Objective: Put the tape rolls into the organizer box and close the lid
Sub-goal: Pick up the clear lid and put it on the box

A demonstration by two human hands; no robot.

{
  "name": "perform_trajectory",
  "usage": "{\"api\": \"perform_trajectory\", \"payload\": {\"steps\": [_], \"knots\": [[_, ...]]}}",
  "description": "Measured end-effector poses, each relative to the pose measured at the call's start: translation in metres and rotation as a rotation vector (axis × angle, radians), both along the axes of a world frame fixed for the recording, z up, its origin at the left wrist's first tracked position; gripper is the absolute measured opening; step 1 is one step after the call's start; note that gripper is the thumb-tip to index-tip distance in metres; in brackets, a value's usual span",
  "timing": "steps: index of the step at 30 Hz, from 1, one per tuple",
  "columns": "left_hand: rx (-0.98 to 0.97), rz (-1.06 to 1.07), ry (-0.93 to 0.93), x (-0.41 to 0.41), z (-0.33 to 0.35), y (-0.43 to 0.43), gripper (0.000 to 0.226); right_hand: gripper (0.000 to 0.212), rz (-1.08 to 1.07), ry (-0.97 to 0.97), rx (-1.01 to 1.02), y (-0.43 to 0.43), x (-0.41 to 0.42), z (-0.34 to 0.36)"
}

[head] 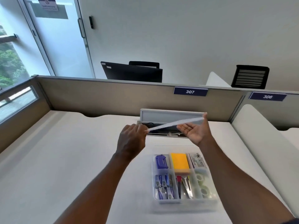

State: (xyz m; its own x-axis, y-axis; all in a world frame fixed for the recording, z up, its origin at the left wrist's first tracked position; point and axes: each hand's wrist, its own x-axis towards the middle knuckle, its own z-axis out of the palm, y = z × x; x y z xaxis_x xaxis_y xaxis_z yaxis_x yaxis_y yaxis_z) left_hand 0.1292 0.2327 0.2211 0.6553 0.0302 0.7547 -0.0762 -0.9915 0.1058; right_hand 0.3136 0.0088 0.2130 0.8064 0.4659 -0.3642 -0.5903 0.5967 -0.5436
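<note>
The clear organizer box [184, 202] sits uncovered on the white desk, near its front edge. Its front right compartment holds tape rolls [202, 185], which look pale and blurred. Other compartments hold blue staplers [164, 185], a yellow note pad [179, 161], a purple tool [161, 161] and metal staple removers [186, 185]. Above and behind the box, both hands hold a thin clear lid [176, 122] seen edge-on and tilted up to the right. My left hand [131, 141] pinches its left end. My right hand [194, 130], palm up, holds its right end at the fingertips.
A cable tray with a raised grey flap [171, 114] lies open at the back of the desk. A tan partition [113, 97] labelled 307 stands behind it, and a white divider [262, 143] borders the right side. Beyond the partition are a monitor [132, 72] and chairs.
</note>
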Motion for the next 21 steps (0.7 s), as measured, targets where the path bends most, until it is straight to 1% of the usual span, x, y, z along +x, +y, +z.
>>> {"api": "perform_trajectory", "payload": {"steps": [1,3,4,5,6,7,9,10,12,13,14,15,16,17,18,21], "knots": [[0.020,-0.021,-0.001,-0.002,-0.005,-0.008,0.015,0.079,0.011,-0.027,-0.029,-0.012,0.003,0.000],[0.043,-0.070,-0.004,-0.007,-0.015,-0.021,0.013,0.047,0.028,-0.075,-0.076,-0.033,0.004,-0.001],[0.031,-0.100,0.011,-0.010,-0.020,-0.025,0.014,0.035,0.049,-0.104,-0.091,-0.043,0.003,-0.004],[-0.013,-0.122,0.045,-0.013,-0.026,-0.028,0.020,0.032,0.078,-0.141,-0.124,-0.052,0.001,-0.007],[-0.098,-0.136,0.092,-0.017,-0.031,-0.031,0.031,0.035,0.109,-0.175,-0.178,-0.060,-0.002,-0.010],[-0.239,-0.141,0.135,-0.020,-0.035,-0.034,0.040,0.039,0.138,-0.198,-0.245,-0.068,-0.005,-0.013],[-0.650,-0.092,0.199,-0.024,-0.042,-0.040,0.051,0.046,0.213,-0.211,-0.359,-0.079,-0.014,-0.020],[-0.843,-0.019,0.247,-0.023,-0.047,-0.041,0.053,0.044,0.240,-0.201,-0.378,-0.083,-0.018,-0.025],[-1.093,0.175,0.442,-0.015,-0.059,-0.038,0.056,0.026,0.209,-0.140,-0.315,-0.090,-0.022,-0.034],[-1.229,0.225,0.540,-0.013,-0.067,-0.036,0.053,0.026,0.187,-0.107,-0.280,-0.094,-0.024,-0.039],[-1.393,0.206,0.590,-0.012,-0.074,-0.036,0.046,0.030,0.182,-0.095,-0.268,-0.097,-0.026,-0.042],[-1.537,0.151,0.606,-0.014,-0.078,-0.037,0.038,0.039,0.176,-0.090,-0.282,-0.099,-0.028,-0.044],[-1.625,0.124,0.599,-0.015,-0.081,-0.041,0.036,0.052,0.175,-0.089,-0.315,-0.102,-0.029,-0.046],[-1.678,0.108,0.580,-0.015,-0.086,-0.042,0.037,0.062,0.178,-0.091,-0.369,-0.104,-0.030,-0.047],[-1.712,0.101,0.555,-0.015,-0.091,-0.045,0.039,0.068,0.184,-0.097,-0.432,-0.107,-0.031,-0.049],[-1.780,0.124,0.477,-0.013,-0.097,-0.052,0.040,0.071,0.176,-0.114,-0.608,-0.116,-0.033,-0.057]]}}
